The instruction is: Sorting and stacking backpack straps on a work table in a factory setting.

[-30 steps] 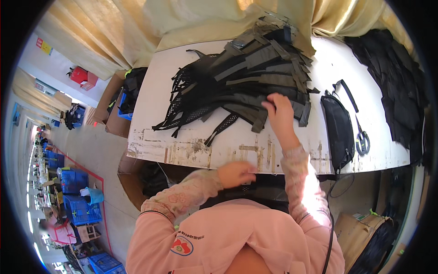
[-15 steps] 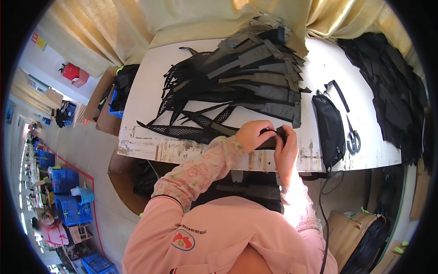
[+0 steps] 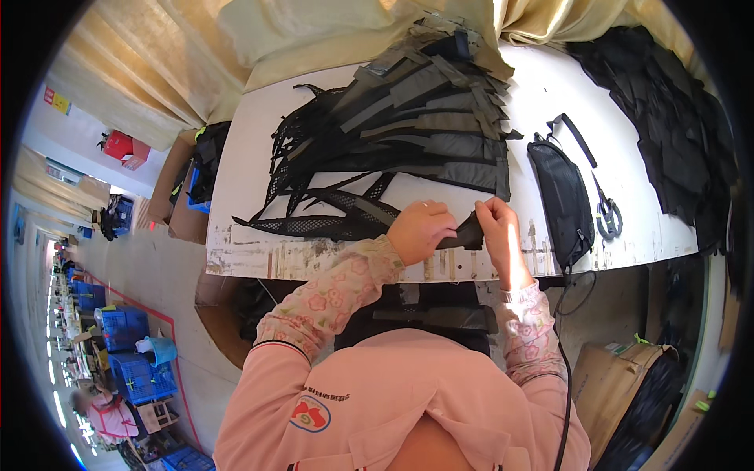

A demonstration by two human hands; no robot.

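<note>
A black fabric piece with a mesh end [image 3: 470,234] is stretched between my hands at the table's front edge. My left hand [image 3: 424,232] is closed on it, fingertips pinching its near side. My right hand [image 3: 496,226] pinches its right-hand end between thumb and fingers. From under my left hand, black mesh strips [image 3: 314,227] spread leftward over the white table [image 3: 243,255]. Just beyond lies a fanned pile of dark fabric and mesh pieces [image 3: 448,129]. Right of my right hand lies a black zippered pouch [image 3: 561,200] with a strap, beside dark-handled scissors [image 3: 609,218].
Another heap of black pieces [image 3: 667,133] covers the table's far right. A cable [image 3: 561,353] hangs down past my right arm. Cardboard boxes [image 3: 620,385] stand at lower right and left of the table. Curtains [image 3: 314,35] hang behind; blue crates [image 3: 141,375] and a person are far left.
My hands have moved apart, and the fabric end between them is now pulled out and more visible. My right fingers have shifted to its upper corner. The whole view has shifted slightly.
</note>
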